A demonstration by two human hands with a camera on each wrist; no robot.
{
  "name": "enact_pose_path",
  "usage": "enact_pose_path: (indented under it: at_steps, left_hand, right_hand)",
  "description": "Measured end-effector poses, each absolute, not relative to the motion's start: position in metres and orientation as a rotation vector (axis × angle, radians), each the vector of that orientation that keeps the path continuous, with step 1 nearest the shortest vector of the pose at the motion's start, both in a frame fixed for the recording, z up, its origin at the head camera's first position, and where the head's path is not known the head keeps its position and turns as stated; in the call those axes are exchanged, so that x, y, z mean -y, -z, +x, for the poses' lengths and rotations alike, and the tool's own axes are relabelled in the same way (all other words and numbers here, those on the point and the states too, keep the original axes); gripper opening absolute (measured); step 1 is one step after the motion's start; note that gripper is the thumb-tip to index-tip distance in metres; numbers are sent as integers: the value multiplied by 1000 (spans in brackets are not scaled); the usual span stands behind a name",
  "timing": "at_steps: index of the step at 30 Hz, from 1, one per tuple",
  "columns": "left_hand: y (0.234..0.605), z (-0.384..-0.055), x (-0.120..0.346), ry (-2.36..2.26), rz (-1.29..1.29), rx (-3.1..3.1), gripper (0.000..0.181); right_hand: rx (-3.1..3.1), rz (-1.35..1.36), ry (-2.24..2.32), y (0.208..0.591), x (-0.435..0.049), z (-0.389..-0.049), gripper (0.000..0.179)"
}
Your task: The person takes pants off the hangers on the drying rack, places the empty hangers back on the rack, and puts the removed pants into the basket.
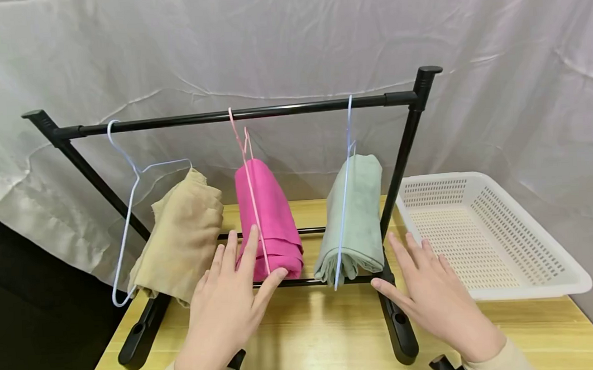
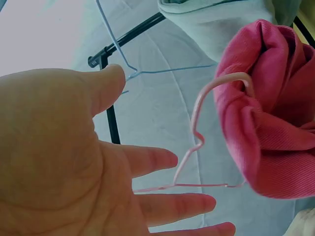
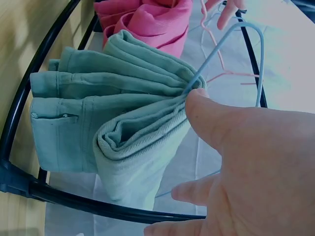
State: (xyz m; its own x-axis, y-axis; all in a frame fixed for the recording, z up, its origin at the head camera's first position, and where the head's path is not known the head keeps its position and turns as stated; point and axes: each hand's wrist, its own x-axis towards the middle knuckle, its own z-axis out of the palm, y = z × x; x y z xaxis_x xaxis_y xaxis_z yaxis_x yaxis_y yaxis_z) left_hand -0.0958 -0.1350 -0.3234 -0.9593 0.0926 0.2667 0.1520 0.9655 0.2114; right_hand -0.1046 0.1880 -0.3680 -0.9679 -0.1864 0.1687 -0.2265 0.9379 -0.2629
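Note:
A black garment rack (image 1: pixel 292 110) carries three hangers with folded cloth garments. The pink garment (image 1: pixel 268 220) hangs in the middle on a pink hanger (image 2: pixel 197 132). At the right, the pale green garment (image 1: pixel 355 215) is draped over a blue hanger (image 1: pixel 345 205). A beige garment (image 1: pixel 183 235) hangs at the left on another blue hanger (image 1: pixel 127 227). My left hand (image 1: pixel 232 300), fingers spread, is before the pink garment and holds nothing. My right hand (image 1: pixel 428 295) spreads its fingers beside the green garment's lower end; whether its thumb touches the hanger I cannot tell.
A white perforated basket (image 1: pixel 578 276) sits on the wooden table (image 1: pixel 304 341), right of the rack. The rack's black feet (image 1: pixel 402 336) reach toward the front. Behind hangs a pale curtain (image 1: pixel 289 40); something black (image 1: pixel 31 310) fills the lower left.

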Motion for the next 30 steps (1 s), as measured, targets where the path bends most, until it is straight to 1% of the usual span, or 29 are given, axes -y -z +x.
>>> enact_pose_path:
  at_steps: [15,22,30]
  left_hand:
    - [310,-98,128,350,-300,2724,81]
    - [307,-102,119,394,-424,2650,78]
    - [298,-114,104,470,-564,2673,73]
  right_hand:
    - [2923,365,-598,363,-213,-116,88]
    - [2945,341,-683,361,-221,-121,87]
    - [2954,342,-766,358,-230,-134,87]
